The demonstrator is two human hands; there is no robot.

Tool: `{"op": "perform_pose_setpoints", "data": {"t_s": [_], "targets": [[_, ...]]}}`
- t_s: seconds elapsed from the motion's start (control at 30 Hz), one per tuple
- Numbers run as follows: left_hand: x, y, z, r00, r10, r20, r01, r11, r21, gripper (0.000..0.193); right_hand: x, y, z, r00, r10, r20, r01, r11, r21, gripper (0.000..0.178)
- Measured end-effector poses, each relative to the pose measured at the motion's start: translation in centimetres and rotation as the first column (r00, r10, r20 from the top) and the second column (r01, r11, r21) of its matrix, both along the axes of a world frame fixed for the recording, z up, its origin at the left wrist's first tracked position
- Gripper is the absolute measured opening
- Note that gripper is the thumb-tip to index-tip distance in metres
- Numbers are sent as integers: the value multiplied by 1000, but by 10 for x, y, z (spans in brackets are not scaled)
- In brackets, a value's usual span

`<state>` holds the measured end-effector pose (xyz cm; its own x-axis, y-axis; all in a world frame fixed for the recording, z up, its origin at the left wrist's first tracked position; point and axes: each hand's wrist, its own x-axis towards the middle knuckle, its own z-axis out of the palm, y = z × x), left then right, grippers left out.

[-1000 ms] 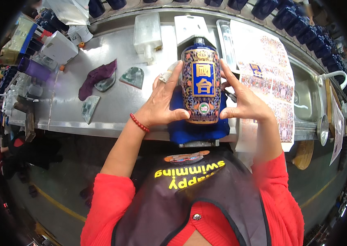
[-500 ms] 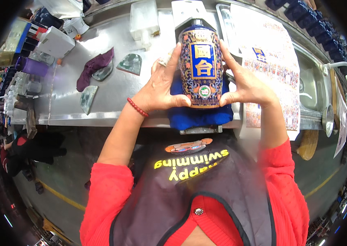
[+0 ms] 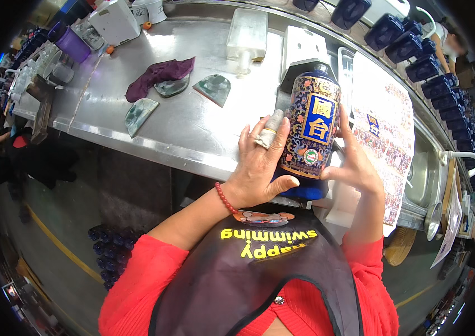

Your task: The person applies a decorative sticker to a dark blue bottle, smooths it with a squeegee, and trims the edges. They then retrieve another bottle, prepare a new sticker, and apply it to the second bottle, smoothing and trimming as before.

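A dark blue bottle [image 3: 311,126] with an ornate patterned label lies tilted in front of me, its neck pointing away. My right hand [image 3: 355,162] grips its right side, thumb on the label's lower edge and fingers partly hidden behind it. My left hand [image 3: 257,168] rests along the left side with its fingers stretched out. Its thumb stands apart from the label, and one finger is wrapped in pale tape. Blue padding [image 3: 304,193] shows under the bottle's base. To the right lies a sheet of patterned labels [image 3: 391,131].
On the steel table [image 3: 170,134] lie a purple cloth [image 3: 159,77] and green half-round scrapers [image 3: 213,88]. Behind them is a clear flat bottle [image 3: 247,36]. A sink [image 3: 423,117] is at the right, and blue bottles [image 3: 402,45] line the far right.
My view has shifted, so the table sits more slanted. The left thumb has come off the label and that hand has loosened, while the right hand stays on the bottle, which now leans rightward.
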<state>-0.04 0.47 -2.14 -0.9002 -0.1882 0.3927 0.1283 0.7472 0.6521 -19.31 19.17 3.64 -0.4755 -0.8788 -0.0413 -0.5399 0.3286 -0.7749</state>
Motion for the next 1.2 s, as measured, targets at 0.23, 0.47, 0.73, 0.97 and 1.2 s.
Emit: {"op": "perform_pose_setpoints", "data": {"t_s": [0.23,0.47,0.73,0.97,1.2], "targets": [[-7,-4,7,999,-36,-21,40,975,220,108,-3,0,-2,999,2,45,-2,1000,8,156],[-15,-8,14,999,-43,27,37,978,205,108,1,-1,5,996,3,87,-4,1000,6,155],[-32,-16,23,993,-119,3,104,879,465,100,-2,-3,4,997,33,69,-29,998,-46,153],[-34,-23,19,993,-115,-18,115,958,264,100,37,9,-2,984,-53,-169,48,998,-34,125],[-33,-21,19,988,-142,55,124,958,258,105,67,13,-16,939,-130,-317,83,984,-157,102]]}}
